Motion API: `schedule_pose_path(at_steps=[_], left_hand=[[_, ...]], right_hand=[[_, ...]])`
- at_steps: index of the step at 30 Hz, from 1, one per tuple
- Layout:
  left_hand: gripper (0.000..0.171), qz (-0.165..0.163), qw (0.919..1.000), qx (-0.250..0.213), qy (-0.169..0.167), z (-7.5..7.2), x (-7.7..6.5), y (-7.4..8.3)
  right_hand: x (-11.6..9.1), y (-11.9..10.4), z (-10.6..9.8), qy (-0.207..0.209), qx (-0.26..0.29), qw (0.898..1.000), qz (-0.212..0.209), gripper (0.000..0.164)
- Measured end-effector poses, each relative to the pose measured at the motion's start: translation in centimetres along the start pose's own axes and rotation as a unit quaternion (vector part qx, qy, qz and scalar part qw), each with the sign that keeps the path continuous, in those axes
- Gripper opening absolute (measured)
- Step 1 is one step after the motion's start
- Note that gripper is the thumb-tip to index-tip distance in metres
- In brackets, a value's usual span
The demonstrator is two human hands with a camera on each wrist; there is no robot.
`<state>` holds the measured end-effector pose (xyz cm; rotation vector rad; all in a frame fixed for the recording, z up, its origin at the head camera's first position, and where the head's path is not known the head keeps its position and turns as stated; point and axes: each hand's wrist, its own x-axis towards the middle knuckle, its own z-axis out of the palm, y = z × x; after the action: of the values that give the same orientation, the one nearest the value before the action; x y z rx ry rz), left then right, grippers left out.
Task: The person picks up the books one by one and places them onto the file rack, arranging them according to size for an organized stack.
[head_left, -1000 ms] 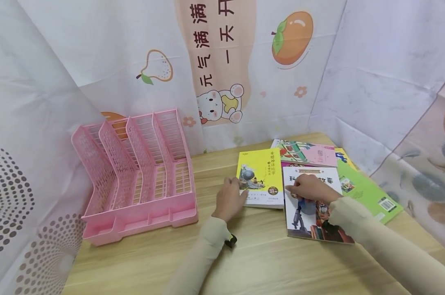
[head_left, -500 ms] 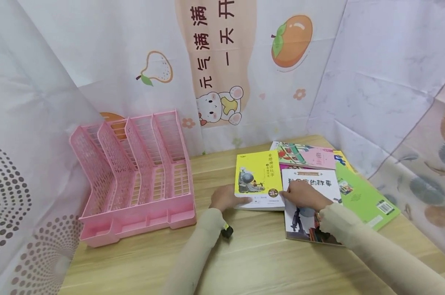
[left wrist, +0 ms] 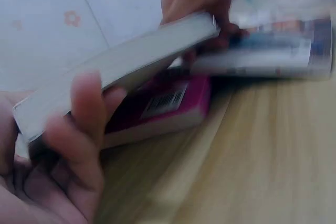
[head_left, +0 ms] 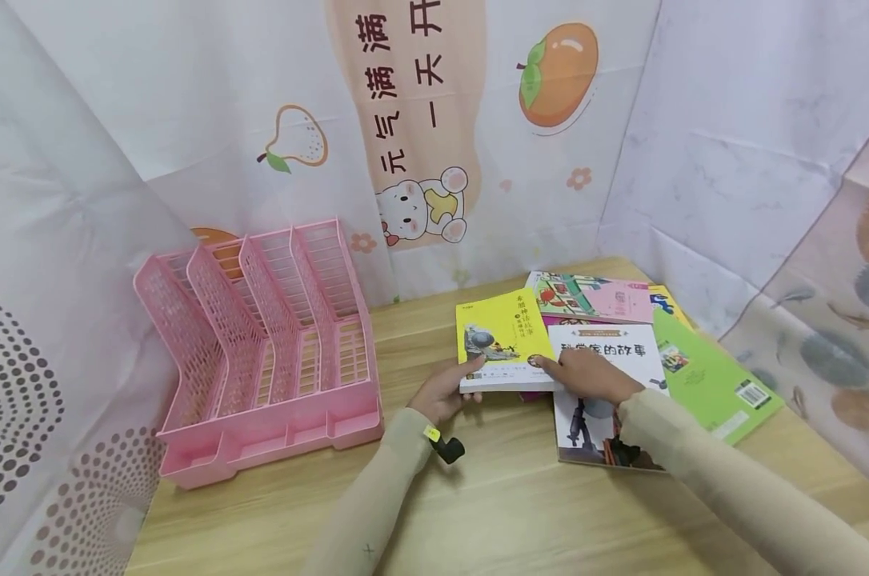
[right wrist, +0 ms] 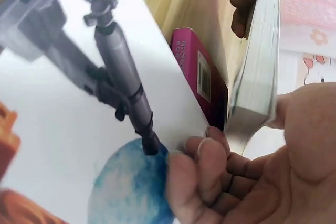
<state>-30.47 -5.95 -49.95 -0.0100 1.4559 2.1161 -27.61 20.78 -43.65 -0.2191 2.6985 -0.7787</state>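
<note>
A thick yellow-covered paperback book (head_left: 502, 324) is raised at its near edge, its page block (left wrist: 126, 59) facing the left wrist camera. My left hand (head_left: 442, 390) grips its near left corner, thumb on the cover and fingers underneath. At the near right corner, my right hand (head_left: 596, 372) pinches the same book between thumb and fingers; the right wrist view shows that corner of the book (right wrist: 257, 87) in the hand. Under it lies a magenta book (left wrist: 194, 98) with a barcode. Below my right hand is a white book (head_left: 643, 356) with a microscope picture.
A pink slotted book rack (head_left: 269, 424) stands on the left of the wooden table (head_left: 506, 504). Behind the white book lie a pink picture book (head_left: 622, 300), a green book (head_left: 722, 392) and a yellow one (head_left: 666, 302). Printed curtains (head_left: 434, 264) enclose the back and sides.
My left hand has come under the yellow book's corner, and its near edge has risen off what lies below. My right hand has moved left from the white book onto the yellow book's corner.
</note>
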Motion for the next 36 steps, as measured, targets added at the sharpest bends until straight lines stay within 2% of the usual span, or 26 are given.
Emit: schedule_pose_path(at_steps=[3, 4, 5, 6, 7, 10, 11, 12, 13, 14, 16, 18, 20, 22, 27, 29, 33, 36], left_hand=[[0.03, 0.019, 0.9989, -0.041, -0.014, 0.2, -0.2, -0.1], [0.029, 0.022, 0.9985, -0.048, -0.016, 0.2, -0.2, -0.2], [0.028, 0.025, 0.9982, -0.05, -0.02, 0.2, -0.2, -0.2], [0.028, 0.025, 0.9981, -0.052, -0.024, 0.3, -0.3, -0.3], [0.029, 0.024, 0.9982, -0.049, -0.027, 0.3, -0.4, -0.4], [0.035, 0.01, 0.9992, -0.02, -0.032, 0.6, -0.5, -0.8], [0.037, 0.006, 0.9994, 0.001, -0.034, 0.7, -0.6, -1.0], [0.041, 0.001, 0.9991, 0.026, -0.033, 0.7, -0.7, -1.0], [0.044, -0.003, 0.9981, 0.053, -0.03, 0.7, -0.7, -1.0], [0.047, -0.006, 0.9962, 0.083, -0.026, 0.7, -0.8, -0.9], [0.053, -0.007, 0.9913, 0.13, -0.013, 0.4, -0.9, -0.4], [0.06, -0.006, 0.9882, 0.153, 0.004, 0.0, -1.0, 0.2], [0.065, -0.006, 0.9886, 0.149, 0.022, -0.7, -1.1, 0.8], [0.071, -0.008, 0.9901, 0.135, 0.037, -1.3, -1.3, 1.4], [0.079, -0.011, 0.9918, 0.119, 0.047, -2.2, -1.7, 1.9], [0.081, -0.014, 0.992, 0.118, 0.042, -2.2, -1.8, 1.9], [0.081, -0.015, 0.9929, 0.113, 0.035, -2.1, -2.0, 2.0], [0.081, -0.003, 0.9936, 0.108, 0.033, -1.9, -2.2, 2.2]], right_hand=[[-0.1, 0.3, -0.5, -0.017, 0.095, 0.995, 0.026, 0.062], [0.0, 0.5, -0.6, -0.031, 0.149, 0.988, 0.032, 0.062], [0.2, 0.7, -0.7, -0.047, 0.211, 0.976, 0.036, 0.061], [0.4, 1.1, -0.8, -0.064, 0.28, 0.957, 0.042, 0.058], [0.6, 1.4, -0.7, -0.082, 0.344, 0.934, 0.048, 0.056], [1.3, 2.7, -0.5, -0.13, 0.499, 0.855, 0.058, 0.054], [1.3, 3.1, -0.4, -0.136, 0.527, 0.837, 0.059, 0.054], [1.2, 3.5, -0.4, -0.139, 0.544, 0.825, 0.058, 0.054], [1.1, 3.8, -0.4, -0.14, 0.552, 0.82, 0.053, 0.054], [1.1, 4.0, -0.5, -0.14, 0.554, 0.819, 0.046, 0.054], [0.9, 4.2, -0.6, -0.132, 0.552, 0.823, 0.031, 0.054], [0.8, 4.2, -0.9, -0.12, 0.55, 0.826, 0.015, 0.055], [0.7, 4.1, -1.2, -0.109, 0.549, 0.829, -0.002, 0.056], [0.4, 4.0, -1.7, -0.098, 0.556, 0.825, -0.008, 0.055], [-0.5, 3.6, -2.7, -0.076, 0.595, 0.8, -0.004, 0.04], [-0.8, 3.4, -3.0, -0.066, 0.604, 0.794, -0.008, 0.035], [-1.3, 3.1, -3.2, -0.058, 0.604, 0.794, -0.02, 0.032], [-1.4, 2.8, -3.3, -0.061, 0.6, 0.797, -0.028, 0.034]])
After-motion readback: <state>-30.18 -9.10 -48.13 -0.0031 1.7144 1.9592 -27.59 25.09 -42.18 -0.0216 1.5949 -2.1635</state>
